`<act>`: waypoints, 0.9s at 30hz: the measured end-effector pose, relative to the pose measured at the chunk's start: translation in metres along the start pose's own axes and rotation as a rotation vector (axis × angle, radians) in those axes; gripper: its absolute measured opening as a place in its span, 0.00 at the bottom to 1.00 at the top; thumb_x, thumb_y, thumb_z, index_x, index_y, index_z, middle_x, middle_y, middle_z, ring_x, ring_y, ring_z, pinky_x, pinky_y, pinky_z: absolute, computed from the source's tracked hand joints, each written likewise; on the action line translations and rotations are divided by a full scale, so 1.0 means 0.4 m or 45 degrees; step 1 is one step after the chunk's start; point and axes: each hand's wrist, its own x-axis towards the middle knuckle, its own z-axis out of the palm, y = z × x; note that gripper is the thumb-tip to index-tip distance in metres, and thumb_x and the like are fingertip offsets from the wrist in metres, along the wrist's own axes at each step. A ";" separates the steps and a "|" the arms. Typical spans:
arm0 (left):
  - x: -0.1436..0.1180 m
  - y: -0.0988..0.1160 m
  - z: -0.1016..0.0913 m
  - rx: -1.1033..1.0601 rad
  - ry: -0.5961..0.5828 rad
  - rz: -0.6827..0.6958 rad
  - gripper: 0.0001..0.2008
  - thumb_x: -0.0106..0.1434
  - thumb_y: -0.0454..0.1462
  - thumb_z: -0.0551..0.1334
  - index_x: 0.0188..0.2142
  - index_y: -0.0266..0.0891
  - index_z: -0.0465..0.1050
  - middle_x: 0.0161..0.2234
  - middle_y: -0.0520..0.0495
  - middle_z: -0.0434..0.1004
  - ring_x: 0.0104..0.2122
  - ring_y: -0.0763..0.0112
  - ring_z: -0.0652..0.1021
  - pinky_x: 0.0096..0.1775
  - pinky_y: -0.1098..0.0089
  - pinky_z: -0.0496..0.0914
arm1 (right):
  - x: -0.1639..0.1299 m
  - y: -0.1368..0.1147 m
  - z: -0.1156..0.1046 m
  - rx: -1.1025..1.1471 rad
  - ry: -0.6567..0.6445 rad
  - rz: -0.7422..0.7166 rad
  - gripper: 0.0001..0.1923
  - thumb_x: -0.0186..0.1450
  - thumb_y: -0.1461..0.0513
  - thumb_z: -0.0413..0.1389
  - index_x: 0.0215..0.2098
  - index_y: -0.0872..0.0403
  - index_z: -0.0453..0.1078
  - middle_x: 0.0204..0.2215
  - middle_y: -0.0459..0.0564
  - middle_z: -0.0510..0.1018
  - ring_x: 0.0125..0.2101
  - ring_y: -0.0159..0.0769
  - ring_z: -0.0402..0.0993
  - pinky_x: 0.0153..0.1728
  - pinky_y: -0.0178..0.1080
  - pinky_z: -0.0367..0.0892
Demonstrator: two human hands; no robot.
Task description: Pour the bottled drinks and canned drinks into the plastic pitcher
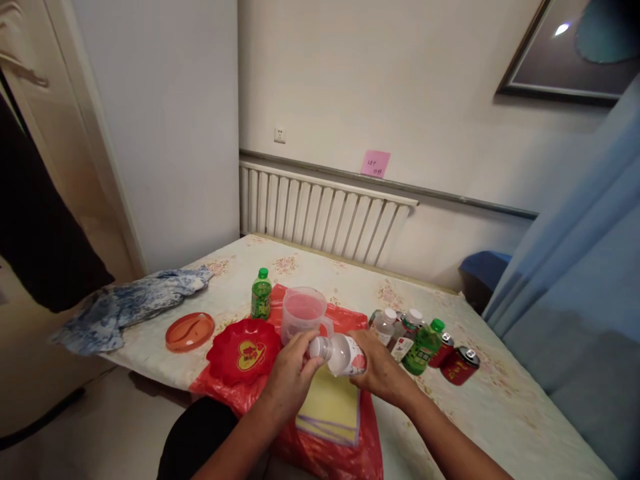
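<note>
A clear plastic bottle [343, 355] with a white cap and a pink-and-white label lies tilted between my hands. My left hand [295, 367] has its fingers closed around the cap end. Wrapped round the labelled body is my right hand [375, 367]. Just behind the bottle stands a clear plastic pitcher [303, 308] with a handle. Yellow cloths [327, 407] with purple edging lie stacked beneath my hands on a red plastic sheet [370, 440]. To the left sits a red scalloped plate [225, 350] with a gold heart design.
Right of my hands stand a clear bottle [384, 325], a dark-labelled bottle [407, 333], a green bottle [424, 347] and red cans [460, 365]. Another green bottle [261, 295], an orange dish [190, 331] and a blue-white cloth [145, 303] are leftward. A radiator [325, 210] lines the wall.
</note>
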 end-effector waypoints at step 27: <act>-0.014 0.037 0.004 0.059 -0.095 0.093 0.19 0.58 0.33 0.57 0.49 0.40 0.73 0.47 0.42 0.77 0.48 0.59 0.75 0.51 0.59 0.69 | -0.076 -0.021 0.004 -0.014 0.130 0.096 0.23 0.49 0.69 0.59 0.44 0.51 0.66 0.40 0.50 0.72 0.41 0.45 0.68 0.43 0.43 0.64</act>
